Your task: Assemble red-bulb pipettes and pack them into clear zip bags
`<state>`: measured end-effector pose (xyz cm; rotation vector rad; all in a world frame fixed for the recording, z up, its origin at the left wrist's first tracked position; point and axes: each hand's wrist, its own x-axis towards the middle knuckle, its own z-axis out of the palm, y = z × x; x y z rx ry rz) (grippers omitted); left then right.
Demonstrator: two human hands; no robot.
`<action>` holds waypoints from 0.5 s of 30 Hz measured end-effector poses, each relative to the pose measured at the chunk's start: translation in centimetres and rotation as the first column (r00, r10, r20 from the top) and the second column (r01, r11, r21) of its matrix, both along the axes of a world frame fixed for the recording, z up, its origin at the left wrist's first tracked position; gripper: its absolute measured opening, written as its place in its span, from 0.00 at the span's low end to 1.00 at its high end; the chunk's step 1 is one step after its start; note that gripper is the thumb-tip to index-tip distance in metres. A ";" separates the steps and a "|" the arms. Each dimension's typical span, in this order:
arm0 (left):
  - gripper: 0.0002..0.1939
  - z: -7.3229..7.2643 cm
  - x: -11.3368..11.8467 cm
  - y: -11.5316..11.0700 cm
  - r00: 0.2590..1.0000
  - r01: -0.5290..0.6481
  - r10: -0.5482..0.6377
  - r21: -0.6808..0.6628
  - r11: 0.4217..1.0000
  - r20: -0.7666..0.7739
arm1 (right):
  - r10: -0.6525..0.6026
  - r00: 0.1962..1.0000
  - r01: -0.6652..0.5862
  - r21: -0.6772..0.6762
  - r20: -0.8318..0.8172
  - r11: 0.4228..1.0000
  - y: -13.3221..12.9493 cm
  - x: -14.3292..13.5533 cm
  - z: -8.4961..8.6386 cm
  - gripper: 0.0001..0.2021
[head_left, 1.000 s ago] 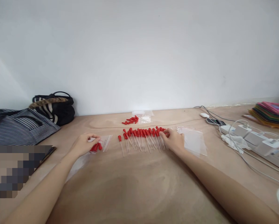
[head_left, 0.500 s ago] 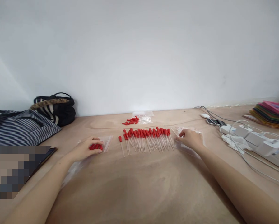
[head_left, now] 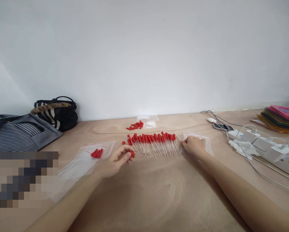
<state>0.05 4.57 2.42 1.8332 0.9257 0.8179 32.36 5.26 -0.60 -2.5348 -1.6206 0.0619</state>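
My left hand (head_left: 119, 160) is closed, with a red dropper bulb (head_left: 132, 154) pinched at its fingertips, just left of the row of droppers. My right hand (head_left: 194, 144) is closed over a clear plastic bag (head_left: 209, 146); a thin clear dropper tube (head_left: 178, 137) sticks out by its fingertips, which are partly hidden. Between the hands lies a row of assembled droppers (head_left: 155, 146), clear tubes with red bulbs at the far ends. A few loose red bulbs (head_left: 96, 153) rest on flat clear zip bags (head_left: 82, 161) at the left.
Farther back are more red bulbs (head_left: 136, 125) and clear tubes (head_left: 150, 124) by a small bag. A power strip with white chargers (head_left: 266, 145) and cables stands right, near coloured sheets (head_left: 283, 117). Striped (head_left: 25, 132) and black bags (head_left: 62, 112) sit at left.
My left hand has moved right from the bulbs on the zip bags toward the dropper row, carrying a red bulb. My right hand has stayed at the right bag, shifting slightly.
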 end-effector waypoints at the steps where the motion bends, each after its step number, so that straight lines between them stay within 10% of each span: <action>1: 0.14 -0.5 0.9 -0.7 0.998 0.049 -0.047 -0.056 0.997 0.048 | -0.001 1.000 0.002 -0.006 0.014 1.000 0.0 -0.1 0.0 0.15; 15: 0.17 -2.6 3.0 -2.2 0.995 0.054 -0.031 -0.261 0.964 0.090 | -0.048 0.996 0.042 0.093 0.070 0.995 0.4 -0.3 -0.5 0.19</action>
